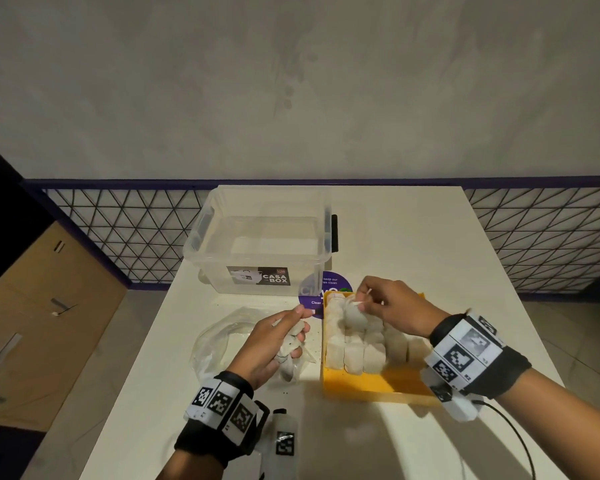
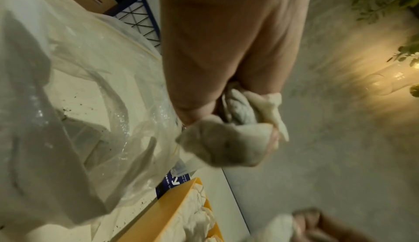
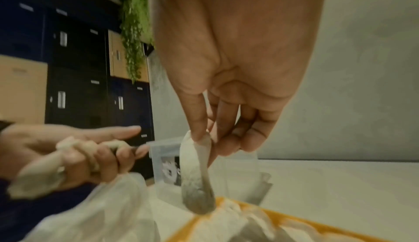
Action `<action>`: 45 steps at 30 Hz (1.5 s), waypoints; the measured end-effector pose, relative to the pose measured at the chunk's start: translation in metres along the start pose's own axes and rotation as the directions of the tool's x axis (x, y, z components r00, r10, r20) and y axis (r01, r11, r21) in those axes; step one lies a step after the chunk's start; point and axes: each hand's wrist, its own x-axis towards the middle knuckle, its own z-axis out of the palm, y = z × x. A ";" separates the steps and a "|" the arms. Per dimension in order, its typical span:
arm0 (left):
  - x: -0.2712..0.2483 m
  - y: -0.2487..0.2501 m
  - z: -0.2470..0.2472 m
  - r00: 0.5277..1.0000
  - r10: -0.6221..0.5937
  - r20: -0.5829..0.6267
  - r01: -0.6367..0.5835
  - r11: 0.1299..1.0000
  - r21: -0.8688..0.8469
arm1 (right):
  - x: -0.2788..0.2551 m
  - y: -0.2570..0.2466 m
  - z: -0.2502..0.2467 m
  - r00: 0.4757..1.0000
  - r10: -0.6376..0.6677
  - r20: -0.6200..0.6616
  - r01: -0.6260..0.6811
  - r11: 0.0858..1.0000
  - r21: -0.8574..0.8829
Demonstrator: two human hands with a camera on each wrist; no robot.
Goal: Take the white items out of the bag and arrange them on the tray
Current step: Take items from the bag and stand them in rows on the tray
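Observation:
A yellow tray (image 1: 371, 384) holds rows of several white pouches (image 1: 355, 351). My right hand (image 1: 378, 306) is over the tray's far left corner and pinches the top of one white pouch (image 3: 197, 177), which hangs just above the others. My left hand (image 1: 284, 336) grips two or three white pouches (image 2: 229, 143) left of the tray, over the clear plastic bag (image 1: 222, 341) lying crumpled on the table. The left hand (image 3: 75, 156) also shows in the right wrist view with pouches bunched in its curled fingers.
A clear plastic storage box (image 1: 264, 237) stands behind the bag on the white table (image 1: 413, 244). A purple round sticker (image 1: 312, 289) lies between box and tray. A wire fence runs behind the table; cardboard boxes (image 1: 32, 323) stand at the left.

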 end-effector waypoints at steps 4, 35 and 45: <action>0.002 -0.001 -0.002 0.992 -0.124 0.006 0.124 0.986 -0.110 | -0.013 0.038 0.004 0.987 0.137 0.088 -0.125 0.983 -0.136; 0.004 -0.002 0.006 0.996 -0.066 0.052 0.069 0.996 -0.059 | 0.010 -0.038 0.035 0.957 -0.288 -0.025 0.288 0.958 -0.010; 0.006 -0.003 0.006 1.000 -0.024 0.015 0.021 0.984 0.178 | 0.033 -0.065 0.046 0.972 -0.192 0.139 0.202 0.977 -0.066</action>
